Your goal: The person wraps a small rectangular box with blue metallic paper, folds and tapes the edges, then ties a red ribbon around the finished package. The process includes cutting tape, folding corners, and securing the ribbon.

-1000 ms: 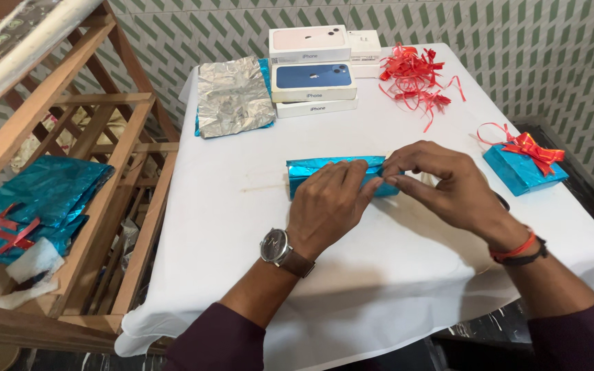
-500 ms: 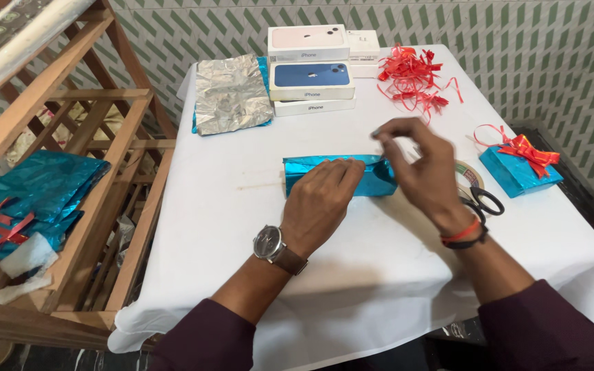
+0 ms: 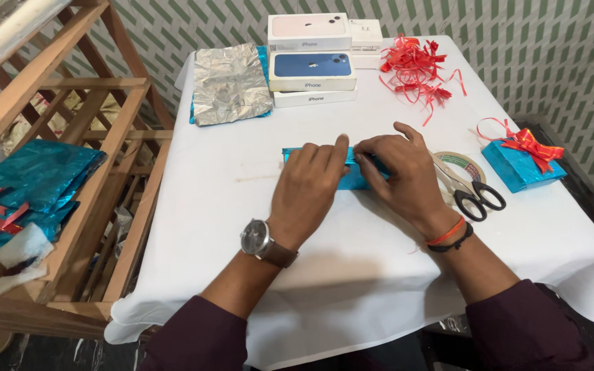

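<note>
Since the earlier frame the right hand [image 3: 403, 175] has come back down from above the parcel and now lies on it again. Both forearms reach in from the near edge in dark maroon sleeves; the left wrist carries a wristwatch [image 3: 258, 240] on a brown strap, the right wrist an orange and a black band [image 3: 450, 235]. The left hand [image 3: 309, 189] lies palm-down, fingers together and stretched flat over the near side of a small parcel [image 3: 353, 177] wrapped in shiny blue paper. The right hand sits just beside it, fingers bent and pressing on the parcel's right end — the two hands nearly touch. The parcel lies flat at the middle of the white-clothed tabletop [image 3: 352, 275], mostly hidden under the hands.

Just right of the right hand lie black-handled scissors [image 3: 467, 192] over a roll of tape [image 3: 463, 165]. Further right sits a finished blue gift [image 3: 522, 165] with a red bow. Beyond the hands, a sheet of silver foil paper [image 3: 230, 84] rests on the far left, a stack of flat boxes [image 3: 311, 62] at the far edge, and loose red ribbon [image 3: 416, 69] beside them. Off the tabletop to the left, a wooden rack [image 3: 70, 158] holds crumpled blue wrapping [image 3: 32, 182].
</note>
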